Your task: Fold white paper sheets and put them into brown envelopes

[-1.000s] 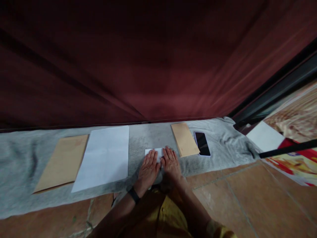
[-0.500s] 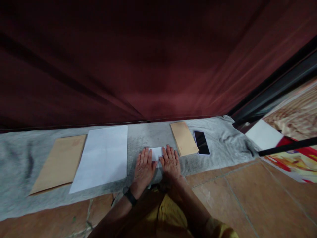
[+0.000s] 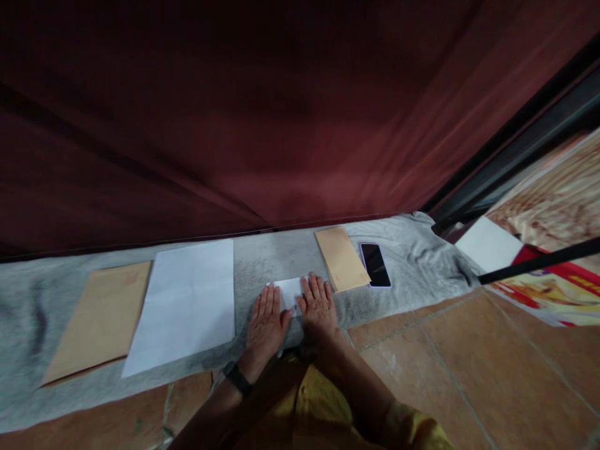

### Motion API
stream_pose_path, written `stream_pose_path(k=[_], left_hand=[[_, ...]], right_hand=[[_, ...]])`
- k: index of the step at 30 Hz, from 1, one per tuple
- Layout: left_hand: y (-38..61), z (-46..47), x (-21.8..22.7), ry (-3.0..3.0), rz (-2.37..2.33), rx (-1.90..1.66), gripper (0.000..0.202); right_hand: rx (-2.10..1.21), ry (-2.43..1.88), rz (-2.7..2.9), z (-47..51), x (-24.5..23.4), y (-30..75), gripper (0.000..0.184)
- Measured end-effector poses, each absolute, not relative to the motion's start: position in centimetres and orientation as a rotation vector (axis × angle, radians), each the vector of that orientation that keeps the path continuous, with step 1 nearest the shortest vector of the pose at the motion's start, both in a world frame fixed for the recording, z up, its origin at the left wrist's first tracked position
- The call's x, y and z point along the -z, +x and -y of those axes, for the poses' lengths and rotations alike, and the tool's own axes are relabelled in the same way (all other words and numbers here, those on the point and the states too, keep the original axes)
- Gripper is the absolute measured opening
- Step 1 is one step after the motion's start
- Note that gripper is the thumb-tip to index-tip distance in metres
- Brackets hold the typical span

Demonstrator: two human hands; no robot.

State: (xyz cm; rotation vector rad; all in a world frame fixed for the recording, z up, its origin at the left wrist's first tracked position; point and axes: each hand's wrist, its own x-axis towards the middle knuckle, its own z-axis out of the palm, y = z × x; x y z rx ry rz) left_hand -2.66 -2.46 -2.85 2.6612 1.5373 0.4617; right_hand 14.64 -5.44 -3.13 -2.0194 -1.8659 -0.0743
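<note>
A small folded piece of white paper lies flat on the grey cloth right in front of me. My left hand rests palm down on its left part, fingers stretched out. Over the right end of the paper lies my right hand, also flat with straight fingers. Both palms hide parts of the paper, so how it is folded cannot be fully seen. A dark watch is on my left wrist.
Left of my hands are a large white sheet and a brown envelope. To the right lie smaller brown envelopes overlapping a phone. A dark red curtain hangs behind; a black bar and printed cardboard are at far right.
My left hand has slid a little to the left, away from the right hand, uncovering more of the paper between them. The whole view has shifted slightly.
</note>
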Motion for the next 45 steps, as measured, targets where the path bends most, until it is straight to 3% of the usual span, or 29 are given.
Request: stream_pose_path(k=[12, 30, 39, 45], left_hand=[[-4.3, 5.2, 2.1, 2.886, -1.213, -0.354, 0.057], [-6.3, 6.1, 3.4, 2.942, -1.231, -0.436, 0.065], [-6.5, 6.7, 3.6, 2.937, -1.266, -0.511, 0.066], [-5.2, 4.1, 0.9, 2.878, -1.308, -0.474, 0.049]], right_hand=[[0.103, -2.019, 1.841, 5.3, 3.5, 14.7, 0.054], [0.008, -1.926, 1.895, 6.6, 1.7, 13.7, 0.057], [-0.013, -1.859, 1.934, 8.1, 2.7, 12.5, 0.049], [-0.042, -1.905, 1.836, 7.6, 2.3, 13.7, 0.045]])
